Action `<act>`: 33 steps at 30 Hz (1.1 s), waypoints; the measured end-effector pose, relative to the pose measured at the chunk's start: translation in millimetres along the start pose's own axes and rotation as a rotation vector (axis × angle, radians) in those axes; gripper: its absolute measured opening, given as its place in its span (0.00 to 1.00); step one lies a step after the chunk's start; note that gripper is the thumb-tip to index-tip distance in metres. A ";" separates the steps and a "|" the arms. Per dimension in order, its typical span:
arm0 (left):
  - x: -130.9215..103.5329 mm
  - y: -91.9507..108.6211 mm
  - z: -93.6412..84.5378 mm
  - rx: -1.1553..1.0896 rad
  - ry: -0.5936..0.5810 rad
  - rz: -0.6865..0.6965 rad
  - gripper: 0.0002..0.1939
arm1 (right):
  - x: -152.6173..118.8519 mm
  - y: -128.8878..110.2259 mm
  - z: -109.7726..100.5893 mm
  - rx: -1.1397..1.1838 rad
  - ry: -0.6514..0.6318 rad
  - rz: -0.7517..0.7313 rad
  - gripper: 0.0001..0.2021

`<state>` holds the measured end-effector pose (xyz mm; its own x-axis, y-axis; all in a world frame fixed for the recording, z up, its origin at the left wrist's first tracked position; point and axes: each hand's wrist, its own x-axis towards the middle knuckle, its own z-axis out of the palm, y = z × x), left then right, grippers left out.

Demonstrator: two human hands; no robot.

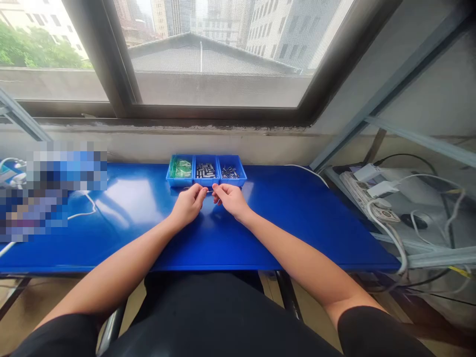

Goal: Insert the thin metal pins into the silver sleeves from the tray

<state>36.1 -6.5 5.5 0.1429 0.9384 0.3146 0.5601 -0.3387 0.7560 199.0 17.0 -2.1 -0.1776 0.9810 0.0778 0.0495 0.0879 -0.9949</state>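
Observation:
Over the blue tabletop [223, 243], my two hands meet just in front of a row of blue bins. A thin, light-coloured piece [209, 191] spans the small gap between them, too small for me to name its kind. My left hand [189, 202] pinches one end of it between thumb and fingers. At the other end, my right hand [231, 199] is closed in a similar pinch, its lower fingers curled. Behind the hands, the middle bin holds small silver and dark cylinders [206, 170], and the right bin holds slender metal pins or screws [230, 172].
Green plastic packaging [181, 168] fills the left bin. A blurred-out patch [55, 188] and white cables lie at the table's left end. To the right, a metal frame [357, 119] stands by a power strip [368, 193] with plugged-in chargers. A window [219, 54] rises behind.

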 end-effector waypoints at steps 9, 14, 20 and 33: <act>0.9 0.1 -0.8 0.008 0.033 -0.024 0.17 | 3.8 0.0 -2.3 0.105 0.040 0.035 0.23; 0.4 0.9 -1.3 0.011 0.045 -0.039 0.18 | 5.1 1.5 -3.9 0.168 0.056 0.073 0.22; 0.7 0.5 -0.8 0.015 0.048 -0.038 0.17 | 6.9 2.8 -5.2 0.225 0.064 0.102 0.21; 0.1 -1.2 -0.2 0.031 0.041 -0.022 0.17 | 5.5 0.7 -4.8 0.200 0.055 0.107 0.21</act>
<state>35.3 -6.0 4.7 0.0973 0.9417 0.3220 0.5879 -0.3154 0.7449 202.8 23.2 -2.1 -0.1280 0.9913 -0.0313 -0.1318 -0.0483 -0.9901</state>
